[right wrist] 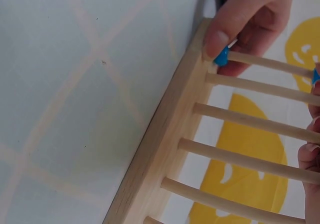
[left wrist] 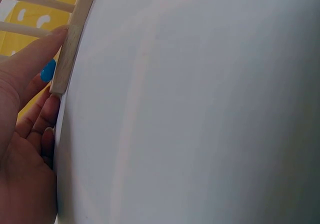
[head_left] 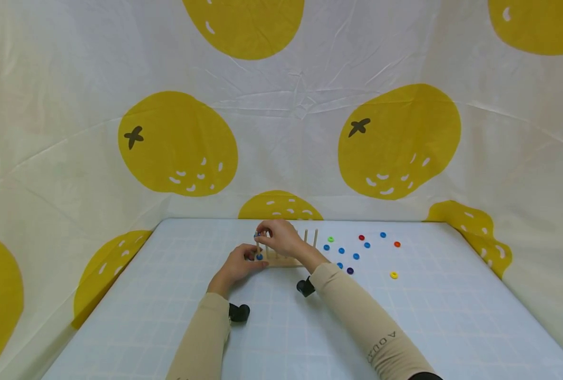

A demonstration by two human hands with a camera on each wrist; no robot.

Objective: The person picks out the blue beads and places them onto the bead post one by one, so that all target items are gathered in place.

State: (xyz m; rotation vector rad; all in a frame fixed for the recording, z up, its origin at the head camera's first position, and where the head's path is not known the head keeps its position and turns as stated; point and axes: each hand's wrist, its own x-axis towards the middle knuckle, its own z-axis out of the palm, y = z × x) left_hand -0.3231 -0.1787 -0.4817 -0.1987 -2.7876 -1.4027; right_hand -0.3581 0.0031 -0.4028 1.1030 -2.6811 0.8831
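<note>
A wooden peg rack with several upright pegs stands toward the back of the table. My left hand grips its left end, the thumb on the front of the base and other fingers around the end. At the foot of the leftmost peg sits a blue ring, beside the left thumb. My right hand pinches another blue ring at the top of that same peg; whether the peg tip is through it, I cannot tell. The right forearm crosses in front of the rack, and the right hand hides some pegs.
Right of the rack lie several loose blue rings, plus a green ring, a red ring, an orange ring, a dark purple ring and a yellow ring. A fruit-patterned curtain encloses the table.
</note>
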